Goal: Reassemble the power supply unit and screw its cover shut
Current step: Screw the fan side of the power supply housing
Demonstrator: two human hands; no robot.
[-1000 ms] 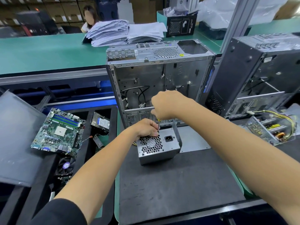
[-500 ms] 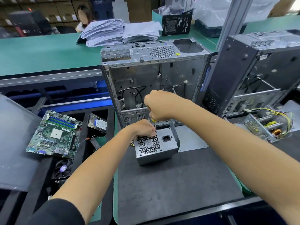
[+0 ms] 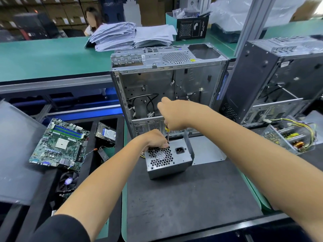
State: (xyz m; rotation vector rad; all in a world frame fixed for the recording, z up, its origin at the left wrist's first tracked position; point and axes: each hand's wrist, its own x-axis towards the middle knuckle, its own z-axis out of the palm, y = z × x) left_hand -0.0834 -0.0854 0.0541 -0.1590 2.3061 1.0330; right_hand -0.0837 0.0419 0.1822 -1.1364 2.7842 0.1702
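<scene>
At frame centre, on the dark mat [image 3: 183,203], the power supply unit [image 3: 168,158] stands; the left hand [image 3: 154,139] grips its top edge while the right hand [image 3: 174,114] clasps a screwdriver [image 3: 167,132] upright, tip at its top.

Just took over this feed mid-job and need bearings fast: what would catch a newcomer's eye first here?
Centre of the dark mat: the right hand grips a yellow-handled screwdriver pointing down onto the top of the grey power supply unit, while the left hand holds that unit at its top edge. Right behind stands an open, gutted computer case; a bare green motherboard lies to the left.
</scene>
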